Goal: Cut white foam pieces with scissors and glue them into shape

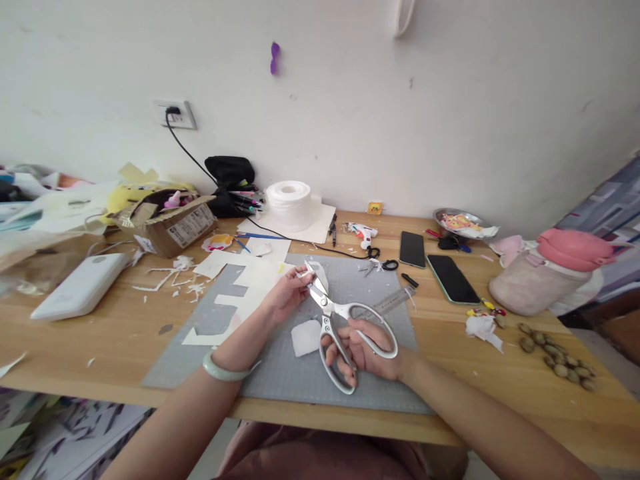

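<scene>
My right hand [363, 347] has its fingers through the handles of large silver scissors [326, 304], whose handles are spread apart. Their blades point away and to the left, toward my left hand [291, 290]. That hand is closed in a pinch at the blade tips, on a white piece [321, 272] partly hidden behind the blades. Below, a white fluffy square pad [305, 338] lies on the grey cutting mat [280, 380]. To the left of the pad, cut white paper [253, 290] with notched edges rests on the mat.
A white roll [289, 207] stands at the back. Beyond the mat are a glue gun [367, 235], small scissors [383, 265] and two phones [453, 279]. A clear ruler [387, 303] lies right of the blades. A cardboard box [173, 223] and white power bank [80, 287] sit left; a pink-lidded bottle [540, 280] right.
</scene>
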A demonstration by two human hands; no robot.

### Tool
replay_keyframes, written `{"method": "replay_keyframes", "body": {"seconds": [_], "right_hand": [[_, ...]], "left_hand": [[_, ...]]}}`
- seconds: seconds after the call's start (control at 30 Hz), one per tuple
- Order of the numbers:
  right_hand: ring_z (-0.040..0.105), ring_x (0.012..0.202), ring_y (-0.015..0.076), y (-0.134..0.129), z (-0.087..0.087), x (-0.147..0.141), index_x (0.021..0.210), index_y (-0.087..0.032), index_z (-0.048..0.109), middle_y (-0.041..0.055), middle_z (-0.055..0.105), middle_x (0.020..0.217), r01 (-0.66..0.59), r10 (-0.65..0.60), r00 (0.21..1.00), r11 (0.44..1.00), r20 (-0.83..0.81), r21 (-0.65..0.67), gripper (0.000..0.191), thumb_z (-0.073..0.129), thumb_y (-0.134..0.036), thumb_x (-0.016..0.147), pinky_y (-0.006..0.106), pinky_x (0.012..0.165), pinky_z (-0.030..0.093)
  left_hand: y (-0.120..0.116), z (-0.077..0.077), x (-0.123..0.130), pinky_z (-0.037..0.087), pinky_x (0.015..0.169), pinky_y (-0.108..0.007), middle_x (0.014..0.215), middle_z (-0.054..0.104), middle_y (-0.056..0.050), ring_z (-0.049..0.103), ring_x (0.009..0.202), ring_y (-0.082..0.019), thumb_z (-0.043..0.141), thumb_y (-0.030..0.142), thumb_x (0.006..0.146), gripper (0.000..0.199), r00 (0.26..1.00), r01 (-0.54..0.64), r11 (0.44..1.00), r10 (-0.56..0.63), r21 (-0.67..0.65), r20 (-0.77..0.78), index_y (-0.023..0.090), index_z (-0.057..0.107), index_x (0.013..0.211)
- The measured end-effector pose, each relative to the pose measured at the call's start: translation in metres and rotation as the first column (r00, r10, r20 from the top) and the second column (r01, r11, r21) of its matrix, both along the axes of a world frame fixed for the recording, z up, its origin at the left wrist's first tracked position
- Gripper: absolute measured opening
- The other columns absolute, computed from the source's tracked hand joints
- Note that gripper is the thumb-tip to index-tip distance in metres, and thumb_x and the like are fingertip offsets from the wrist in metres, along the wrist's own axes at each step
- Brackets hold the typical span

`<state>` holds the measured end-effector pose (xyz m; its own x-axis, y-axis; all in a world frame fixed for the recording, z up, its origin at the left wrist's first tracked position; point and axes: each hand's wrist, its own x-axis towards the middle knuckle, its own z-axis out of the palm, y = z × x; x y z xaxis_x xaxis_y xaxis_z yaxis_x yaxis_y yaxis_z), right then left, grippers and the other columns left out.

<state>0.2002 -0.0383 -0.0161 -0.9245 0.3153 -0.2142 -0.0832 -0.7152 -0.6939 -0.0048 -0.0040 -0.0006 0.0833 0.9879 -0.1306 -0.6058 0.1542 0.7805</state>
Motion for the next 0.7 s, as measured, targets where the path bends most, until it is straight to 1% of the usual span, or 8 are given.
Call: {"method": "replay_keyframes", "body": {"seconds": [0.1,0.2,0.3,0.4,0.6,0.7], "right_hand": [[0.057,0.053,0.014,-0.0007,-0.0016,-0.0001,0.104,-0.01,0.051,0.0107,0.063,0.08,0.02,-0.019,0.997,1.0,0.069,-0.011,0.051,0.039,-0.054,0.082,0.024,0.043,0.044],[0.058,0.051,0.0137,-0.0026,-0.0006,-0.0019,0.102,-0.011,0.051,0.0074,0.061,0.073,0.042,-0.04,0.991,0.999,0.125,-0.009,0.044,0.041,-0.049,0.082,0.023,0.041,0.044],[0.056,0.046,0.0133,-0.0046,0.0015,-0.0041,0.099,-0.01,0.052,0.0035,0.058,0.065,0.067,-0.071,0.984,0.997,0.166,0.028,0.039,0.044,-0.044,0.081,0.024,0.039,0.045],[0.055,0.043,0.0129,-0.0059,0.0024,-0.0045,0.1,-0.01,0.052,0.0011,0.056,0.062,0.091,-0.1,0.981,0.994,0.169,0.058,0.039,0.046,-0.043,0.08,0.024,0.037,0.044],[0.053,0.041,0.0115,-0.0076,0.0018,-0.0038,0.099,-0.011,0.052,0.0003,0.055,0.061,0.144,-0.158,0.976,0.985,0.148,0.098,0.044,0.05,-0.05,0.078,0.023,0.034,0.043],[0.051,0.04,0.0109,-0.0078,0.0009,-0.0044,0.097,-0.011,0.053,-0.0007,0.054,0.059,0.161,-0.177,0.973,0.98,0.15,0.114,0.045,0.049,-0.052,0.078,0.023,0.034,0.043]], "left_hand": [[-0.0013,-0.0014,0.0,0.039,0.051,-0.023,0.059,0.056,0.001,0.051,0.051,-0.01,0.075,0.011,0.061,0.014,1.0,0.011,1.0,-0.011,-0.004,-0.021,0.015,0.063,0.068],[-0.0016,-0.0022,0.0,0.04,0.051,-0.022,0.058,0.056,0.001,0.051,0.051,-0.01,0.075,0.012,0.061,0.013,0.999,0.042,0.999,-0.042,-0.017,-0.015,0.014,0.063,0.068],[-0.0013,-0.0019,0.0001,0.041,0.052,-0.022,0.057,0.055,0.001,0.051,0.051,-0.01,0.074,0.014,0.062,0.012,0.998,0.067,0.997,-0.066,-0.038,0.019,0.013,0.063,0.065],[-0.0011,-0.0017,0.0003,0.042,0.053,-0.023,0.057,0.055,0.0,0.052,0.051,-0.011,0.074,0.014,0.063,0.011,0.997,0.076,0.995,-0.074,-0.06,0.037,0.013,0.062,0.064],[-0.0015,-0.0015,0.0016,0.043,0.053,-0.022,0.061,0.058,-0.001,0.054,0.053,-0.011,0.074,0.013,0.063,0.012,0.999,0.016,0.997,-0.013,-0.081,0.031,0.014,0.062,0.064],[-0.0013,-0.0004,0.002,0.044,0.052,-0.023,0.062,0.058,-0.001,0.054,0.054,-0.012,0.071,0.016,0.067,0.009,0.998,-0.041,0.995,0.045,-0.093,0.044,0.015,0.062,0.065]]}}
